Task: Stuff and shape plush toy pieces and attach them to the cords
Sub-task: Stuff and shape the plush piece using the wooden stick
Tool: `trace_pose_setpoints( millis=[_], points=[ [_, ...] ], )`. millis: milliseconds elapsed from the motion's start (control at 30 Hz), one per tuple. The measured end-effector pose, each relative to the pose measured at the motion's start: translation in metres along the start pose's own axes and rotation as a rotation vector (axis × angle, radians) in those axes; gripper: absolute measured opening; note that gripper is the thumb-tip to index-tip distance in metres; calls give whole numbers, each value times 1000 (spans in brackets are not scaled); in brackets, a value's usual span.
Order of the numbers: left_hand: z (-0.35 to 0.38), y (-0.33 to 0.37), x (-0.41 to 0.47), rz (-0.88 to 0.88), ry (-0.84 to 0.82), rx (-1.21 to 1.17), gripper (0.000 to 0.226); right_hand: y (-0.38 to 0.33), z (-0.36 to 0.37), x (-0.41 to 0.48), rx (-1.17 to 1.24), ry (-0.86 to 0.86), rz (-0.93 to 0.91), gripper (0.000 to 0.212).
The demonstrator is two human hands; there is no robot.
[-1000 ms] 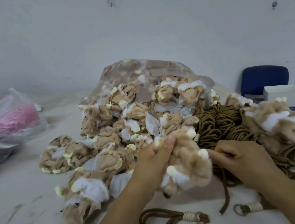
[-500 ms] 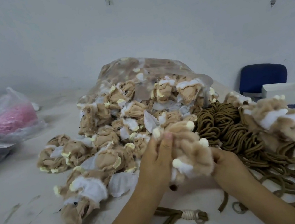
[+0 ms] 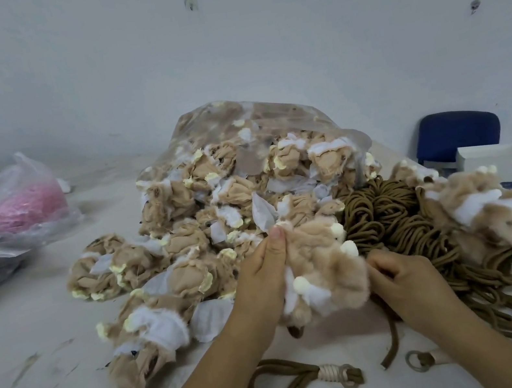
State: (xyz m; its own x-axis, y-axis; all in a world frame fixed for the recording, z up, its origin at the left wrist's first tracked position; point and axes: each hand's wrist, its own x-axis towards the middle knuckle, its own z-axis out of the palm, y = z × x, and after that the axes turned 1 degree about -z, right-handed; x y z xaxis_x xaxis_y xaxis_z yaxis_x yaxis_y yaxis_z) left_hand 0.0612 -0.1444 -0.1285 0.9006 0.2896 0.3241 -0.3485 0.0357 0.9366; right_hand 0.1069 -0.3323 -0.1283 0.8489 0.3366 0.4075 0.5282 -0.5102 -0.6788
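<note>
Two bare forearms reach in from the bottom edge and meet over a pale, scuffed surface. Nearest the camera, between the arms, lies a brown looped cord bound with cream wrapping, and just right of it a metal ring on another cord end. Above these, both hands hold one tan plush piece with white patches and small cream pom-poms, lifted slightly off the surface. The left hand clamps its left side, thumb straight and pointing away along the fur, the other fingers hidden behind it. The right hand sits knuckles up at the right edge, fingers curled in and gripping the fur. A loose cord end hangs down from under that hand. Just behind the right hand lies a tangled heap of brown cords, and on it at the right rest several plush toys. Behind the left hand, a pile of unstuffed pieces spills from a clear plastic bag. Farther left sits a thin bag with something pink inside; farther right, a white box and a blue chair stand against the grey wall.
</note>
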Motion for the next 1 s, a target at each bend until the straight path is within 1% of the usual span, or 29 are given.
trace_pose_setpoints(
  millis=[100,133,167,200,300,333,400,467,567,633,667,733,800,900,1000],
  points=[
    [1,1,-1,-1,-49,14,42,-2,-2,0,-26,-21,2,55],
    [3,0,-1,6,-54,44,47,-1,-1,1,-39,-30,-9,48],
    [5,0,-2,11,-60,64,51,-1,0,1,-64,-33,-17,32],
    [6,-1,-2,9,-67,70,53,-1,1,0,-68,-33,-27,21],
    [9,0,-2,16,-63,90,42,-3,6,-3,-29,-31,-38,63],
    [10,1,-2,18,-56,101,39,-4,9,-3,-13,-19,-31,71],
    [9,1,-1,21,-34,120,34,-7,15,-3,7,8,-17,78],
    [8,-1,-2,46,-13,136,32,-9,17,-2,-7,-4,-4,71],
    [6,-5,0,65,31,88,31,-8,15,-2,-22,-43,33,44],
    [4,-5,1,58,29,7,31,-4,13,0,-57,-58,50,27],
    [3,-3,2,54,17,-33,31,-1,12,1,-84,-57,43,26],
    [2,1,1,28,1,-77,32,2,6,1,-120,-20,-28,41],
    [1,5,0,-15,-20,-88,34,1,-2,1,-140,19,-89,48],
    [-3,9,-1,-51,-99,-78,34,-2,-11,3,-253,30,-175,49],
    [-6,10,0,-76,-116,-54,32,-3,-13,4,-359,40,-196,50]
  ],
)
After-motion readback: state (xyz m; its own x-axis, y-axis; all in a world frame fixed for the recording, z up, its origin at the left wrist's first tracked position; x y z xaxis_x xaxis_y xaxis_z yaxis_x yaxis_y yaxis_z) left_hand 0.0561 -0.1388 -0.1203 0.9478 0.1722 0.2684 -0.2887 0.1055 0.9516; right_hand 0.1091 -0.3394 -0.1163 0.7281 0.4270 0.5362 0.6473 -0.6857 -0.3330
